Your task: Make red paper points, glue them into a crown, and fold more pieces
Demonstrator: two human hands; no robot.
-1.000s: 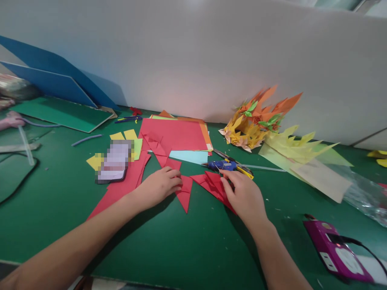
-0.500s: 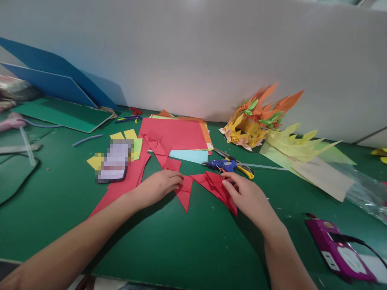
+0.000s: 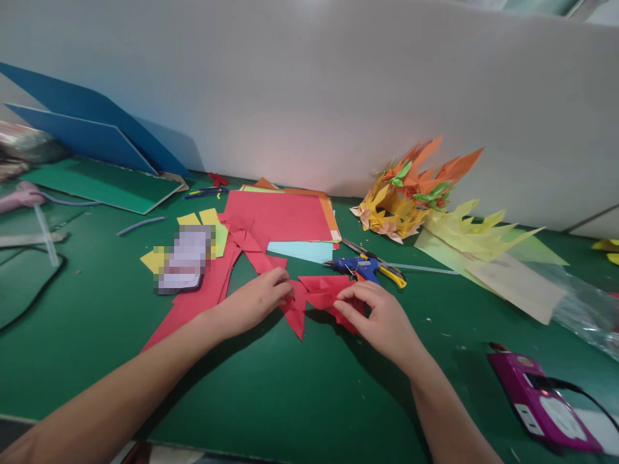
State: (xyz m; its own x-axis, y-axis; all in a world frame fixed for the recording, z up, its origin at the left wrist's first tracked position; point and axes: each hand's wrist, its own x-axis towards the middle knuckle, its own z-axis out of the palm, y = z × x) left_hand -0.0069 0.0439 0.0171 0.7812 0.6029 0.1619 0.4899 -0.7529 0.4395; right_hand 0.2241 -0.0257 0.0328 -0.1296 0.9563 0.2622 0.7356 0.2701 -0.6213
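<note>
Your right hand (image 3: 380,319) pinches a flap of folded red paper (image 3: 294,316) between thumb and fingers, covering its near end, while your left hand (image 3: 261,296) curls over the paper's middle, its fingertips too hidden to tell whether they grip or merely press. The paper lies across the middle of the green table (image 3: 300,393), just in front of the blue glue gun (image 3: 343,265); blocky pixels mask the phone (image 3: 186,258), and the frame cuts off the pink tool (image 3: 22,196) at left and clear bag (image 3: 587,316) at right.
</note>
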